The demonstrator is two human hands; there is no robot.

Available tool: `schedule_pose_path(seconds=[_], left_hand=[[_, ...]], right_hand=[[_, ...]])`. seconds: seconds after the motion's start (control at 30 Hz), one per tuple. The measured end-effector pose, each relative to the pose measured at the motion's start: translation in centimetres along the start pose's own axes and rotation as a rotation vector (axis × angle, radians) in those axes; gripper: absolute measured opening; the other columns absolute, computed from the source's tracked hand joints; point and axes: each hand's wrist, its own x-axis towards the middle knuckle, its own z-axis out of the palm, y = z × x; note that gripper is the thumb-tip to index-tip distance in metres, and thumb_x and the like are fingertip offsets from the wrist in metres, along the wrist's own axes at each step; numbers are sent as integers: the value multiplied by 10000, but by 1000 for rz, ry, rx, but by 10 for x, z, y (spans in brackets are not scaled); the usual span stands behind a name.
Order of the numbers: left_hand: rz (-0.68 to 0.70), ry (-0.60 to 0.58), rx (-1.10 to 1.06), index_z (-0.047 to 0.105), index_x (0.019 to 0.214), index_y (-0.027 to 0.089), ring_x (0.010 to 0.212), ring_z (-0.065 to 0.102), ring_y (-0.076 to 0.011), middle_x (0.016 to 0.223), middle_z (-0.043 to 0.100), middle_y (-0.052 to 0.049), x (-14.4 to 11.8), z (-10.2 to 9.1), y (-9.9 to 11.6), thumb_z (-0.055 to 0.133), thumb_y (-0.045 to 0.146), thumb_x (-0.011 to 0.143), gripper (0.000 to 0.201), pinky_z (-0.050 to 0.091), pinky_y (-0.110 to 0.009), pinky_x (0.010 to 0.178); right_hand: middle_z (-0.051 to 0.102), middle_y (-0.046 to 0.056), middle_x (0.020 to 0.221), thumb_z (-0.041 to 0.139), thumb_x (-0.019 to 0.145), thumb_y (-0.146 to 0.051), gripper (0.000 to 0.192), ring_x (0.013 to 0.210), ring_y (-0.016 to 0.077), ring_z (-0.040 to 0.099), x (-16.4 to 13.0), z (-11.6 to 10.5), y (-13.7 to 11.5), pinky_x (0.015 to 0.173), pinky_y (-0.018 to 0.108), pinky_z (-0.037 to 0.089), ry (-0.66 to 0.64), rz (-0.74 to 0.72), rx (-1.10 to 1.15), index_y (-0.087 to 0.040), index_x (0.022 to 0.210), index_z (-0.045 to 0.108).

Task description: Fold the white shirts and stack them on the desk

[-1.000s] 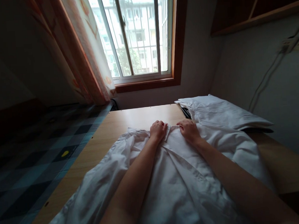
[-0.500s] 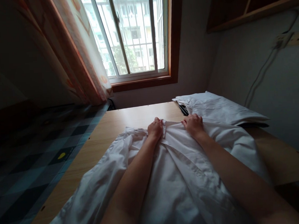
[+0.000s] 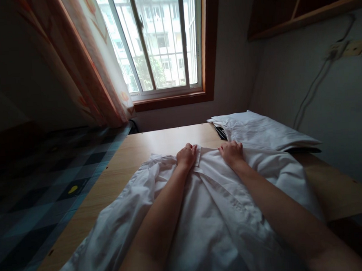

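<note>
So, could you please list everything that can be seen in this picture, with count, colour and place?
white shirt: one, white, spread on the table, under both hands
folded white cloth: one, white, far right of the table
dark flat thing: one, black, under the folded cloth's left edge; cannot tell what it is
table: one, light wood, centre
window: one, brown wooden frame, far wall
curtain: one, pale with orange pattern, left of the window
shelf: one, wood, upper right
wall socket: one, right wall, cable hanging down
checked surface: dark and blue squares, left
left hand: gripping the shirt's far edge
right hand: gripping the shirt's far edge
</note>
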Motion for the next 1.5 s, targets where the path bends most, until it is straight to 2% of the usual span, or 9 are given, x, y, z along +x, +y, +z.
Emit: schedule_pose_path(seconds=[0.13,0.3,0.53,0.67,0.97,1.17,1.3,1.37,1.5], left_hand=[[34,-50,36,645,1099,190,981,693,-237,1090,738,-124,-2,-7,-1,270,489,1025,486,468,-304,779],[73,-125,74,716,952,189,901,696,-253,960,756,-116,-8,-28,-12,417,549,962,468,467,-302,735],[249,-230,268,754,829,220,900,669,-261,909,748,-105,-29,-52,-29,553,531,882,374,464,-316,768],[288,-182,222,757,826,215,892,647,-243,915,731,-93,-33,-46,-40,569,400,870,267,457,-306,767],[223,-52,-79,728,824,146,808,605,-181,901,662,-80,-24,-26,-57,595,311,877,219,457,-266,738],[312,-25,-60,732,776,164,809,583,-193,834,629,-65,-27,-26,-60,622,325,866,215,460,-295,788],[312,-5,-81,729,777,167,795,578,-188,818,622,-56,-26,-23,-65,637,355,859,225,464,-302,794],[323,6,-108,726,769,167,789,577,-184,806,618,-53,-25,-22,-68,645,357,855,223,466,-302,795],[332,10,-165,713,744,168,761,571,-171,796,607,-44,-24,-20,-70,661,345,842,208,472,-292,776]], right_hand=[[702,145,1067,469,975,-289,253,1048,305,560,1,4,-2,898,436,356,0,-24,9,-170,1000,691],[693,141,1079,484,967,-275,219,1056,305,554,1,5,-3,894,429,352,-5,-37,18,-169,1015,670],[694,139,1069,495,946,-239,206,1048,301,555,1,8,-3,889,421,352,-2,-45,42,-174,994,685],[699,139,1075,492,949,-252,229,1049,297,556,0,7,-2,892,416,350,-1,-43,59,-174,981,705],[700,130,1064,472,948,-233,254,1038,283,546,-1,-6,-3,887,402,342,16,-22,64,-187,1015,713],[671,158,1090,469,937,-214,264,1059,307,528,-5,-7,-4,894,421,343,6,-19,54,-185,990,726],[647,147,1145,530,915,-236,225,1129,303,512,-5,-27,-12,920,392,348,52,-76,101,-193,1023,722],[678,119,1075,534,931,-281,222,1046,256,566,-7,-46,-19,864,330,377,-34,-189,196,-182,1013,715],[700,50,773,471,967,-534,459,667,154,587,-27,-78,-33,618,242,359,-555,-494,374,-163,868,722]])
